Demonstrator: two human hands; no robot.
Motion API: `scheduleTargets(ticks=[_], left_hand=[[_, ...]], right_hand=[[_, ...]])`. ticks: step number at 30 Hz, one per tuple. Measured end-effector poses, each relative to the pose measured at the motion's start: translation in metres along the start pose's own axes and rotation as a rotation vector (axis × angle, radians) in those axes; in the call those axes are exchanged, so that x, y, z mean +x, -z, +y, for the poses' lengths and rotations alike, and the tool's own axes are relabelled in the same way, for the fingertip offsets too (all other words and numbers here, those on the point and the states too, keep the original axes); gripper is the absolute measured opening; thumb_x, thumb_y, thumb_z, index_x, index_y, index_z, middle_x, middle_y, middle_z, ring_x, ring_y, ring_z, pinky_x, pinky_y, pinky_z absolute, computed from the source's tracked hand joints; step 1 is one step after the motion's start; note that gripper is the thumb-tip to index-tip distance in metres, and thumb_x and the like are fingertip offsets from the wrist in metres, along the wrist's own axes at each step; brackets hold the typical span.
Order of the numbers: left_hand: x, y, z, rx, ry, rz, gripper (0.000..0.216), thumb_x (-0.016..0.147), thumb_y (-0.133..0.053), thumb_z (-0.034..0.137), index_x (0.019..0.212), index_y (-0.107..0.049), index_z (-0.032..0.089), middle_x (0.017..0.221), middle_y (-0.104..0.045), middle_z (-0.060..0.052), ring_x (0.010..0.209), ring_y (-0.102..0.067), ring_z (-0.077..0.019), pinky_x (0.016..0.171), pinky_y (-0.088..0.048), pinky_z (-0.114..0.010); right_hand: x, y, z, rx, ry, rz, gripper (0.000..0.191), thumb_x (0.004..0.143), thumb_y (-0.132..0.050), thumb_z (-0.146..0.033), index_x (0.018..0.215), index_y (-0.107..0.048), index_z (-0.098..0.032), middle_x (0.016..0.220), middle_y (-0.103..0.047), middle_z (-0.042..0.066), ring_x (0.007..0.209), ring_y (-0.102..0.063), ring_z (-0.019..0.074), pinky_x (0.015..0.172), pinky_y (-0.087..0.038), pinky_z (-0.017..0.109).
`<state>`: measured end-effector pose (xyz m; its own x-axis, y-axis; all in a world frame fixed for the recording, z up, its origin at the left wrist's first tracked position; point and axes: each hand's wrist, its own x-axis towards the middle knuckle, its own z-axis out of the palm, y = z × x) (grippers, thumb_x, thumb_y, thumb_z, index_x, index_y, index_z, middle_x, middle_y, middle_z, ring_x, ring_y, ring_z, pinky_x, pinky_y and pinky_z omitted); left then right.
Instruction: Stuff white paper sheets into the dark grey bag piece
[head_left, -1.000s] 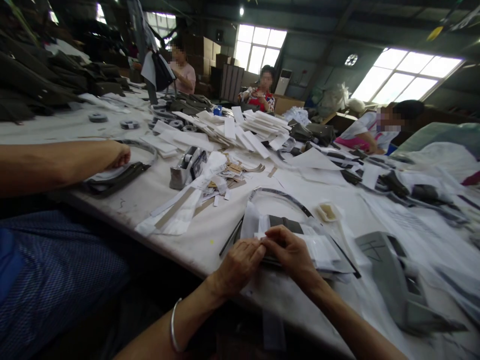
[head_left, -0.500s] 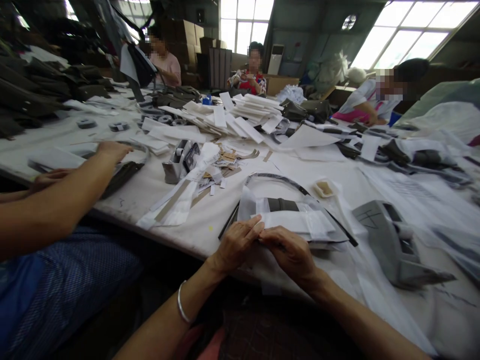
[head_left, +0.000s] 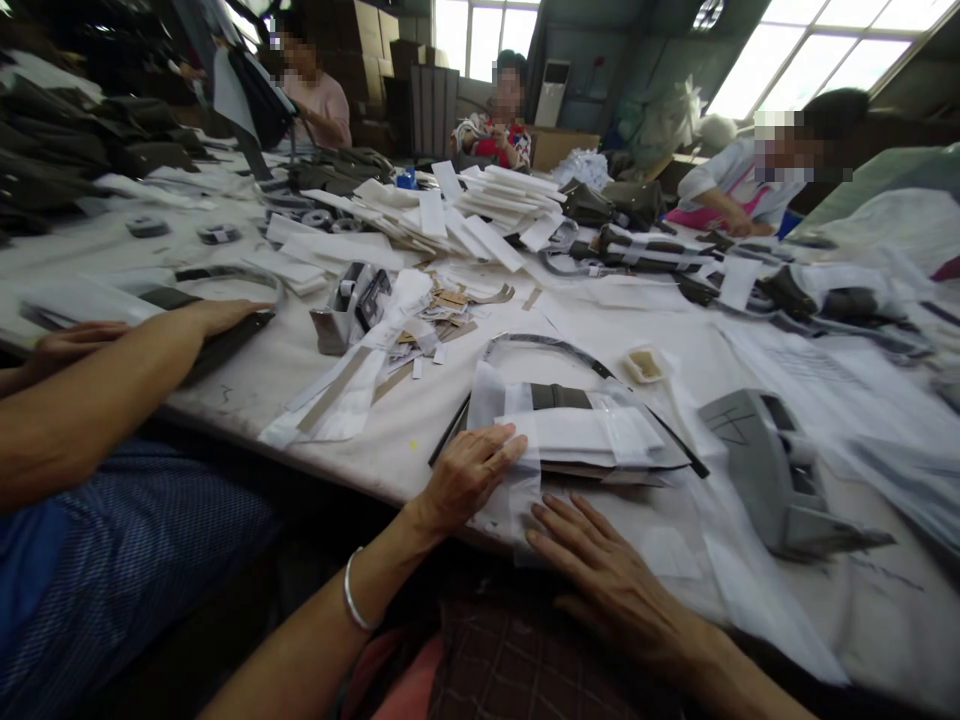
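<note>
My left hand [head_left: 471,473] lies flat with fingers stretched on the near left corner of a paper-wrapped dark bag piece [head_left: 581,438] on the white table [head_left: 420,420]. A silver bangle [head_left: 349,592] sits on that wrist. My right hand [head_left: 600,563] rests open, fingers spread, on a white paper strip [head_left: 519,497] at the table's near edge, just in front of the wrapped piece. A dark curved strap [head_left: 551,347] arcs behind the piece.
A grey tape dispenser [head_left: 769,470] stands to the right, another tape dispenser [head_left: 346,307] at centre left. A small tray [head_left: 645,365] lies behind. A neighbour's arm [head_left: 112,385] reaches over the table at left. Paper stacks [head_left: 495,215] and three seated people are beyond.
Both hands have left their pinch at the piece's near edge. The right hand slid back toward me and flattened; the left spread flat on the wrapping. The camera tilted down slightly.
</note>
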<state>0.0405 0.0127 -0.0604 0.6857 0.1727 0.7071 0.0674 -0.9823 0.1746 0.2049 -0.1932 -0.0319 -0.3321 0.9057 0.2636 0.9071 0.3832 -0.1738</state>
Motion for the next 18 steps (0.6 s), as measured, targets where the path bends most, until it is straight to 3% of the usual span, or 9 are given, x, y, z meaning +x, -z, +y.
scheduleTargets(ticks=[2, 5, 9, 18], left_hand=[[-0.001, 0.000, 0.000, 0.020, 0.000, 0.003, 0.042, 0.092, -0.046, 0.005, 0.131, -0.053, 0.018, 0.133, -0.060, -0.012, 0.119, -0.059, -0.0210, 0.094, -0.053, -0.034], [-0.002, 0.000, 0.001, 0.049, 0.003, 0.004, 0.044, 0.092, -0.048, 0.006, 0.134, -0.052, 0.019, 0.139, -0.054, -0.014, 0.120, -0.057, -0.0220, 0.094, -0.053, -0.034], [-0.002, 0.000, -0.001, 0.055, -0.020, 0.001, 0.039, 0.097, -0.047, 0.012, 0.135, -0.052, 0.021, 0.134, -0.058, -0.011, 0.120, -0.057, -0.0201, 0.097, -0.051, -0.032], [-0.004, -0.003, -0.002, 0.042, -0.029, 0.000, 0.037, 0.099, -0.047, 0.015, 0.136, -0.051, 0.020, 0.131, -0.060, -0.010, 0.123, -0.056, -0.0212, 0.100, -0.050, -0.035]], right_hand=[[0.004, -0.015, -0.001, -0.007, -0.005, 0.046, 0.048, 0.091, -0.056, -0.013, 0.138, -0.052, -0.019, 0.139, -0.057, 0.012, 0.135, -0.047, 0.0299, 0.111, -0.043, 0.055], [0.019, -0.030, -0.001, 0.114, -0.036, 0.214, 0.032, 0.092, -0.052, -0.009, 0.121, -0.062, -0.019, 0.118, -0.070, 0.009, 0.124, -0.058, 0.0248, 0.112, -0.043, 0.052], [0.039, -0.037, -0.001, 0.227, -0.066, 0.390, 0.023, 0.092, -0.052, -0.007, 0.106, -0.064, -0.020, 0.100, -0.074, 0.006, 0.105, -0.068, 0.0200, 0.105, -0.051, 0.043], [0.043, -0.038, -0.028, 0.303, -0.041, 0.392, 0.025, 0.093, -0.052, -0.008, 0.112, -0.064, -0.021, 0.102, -0.075, 0.007, 0.097, -0.071, 0.0193, 0.095, -0.058, 0.034]])
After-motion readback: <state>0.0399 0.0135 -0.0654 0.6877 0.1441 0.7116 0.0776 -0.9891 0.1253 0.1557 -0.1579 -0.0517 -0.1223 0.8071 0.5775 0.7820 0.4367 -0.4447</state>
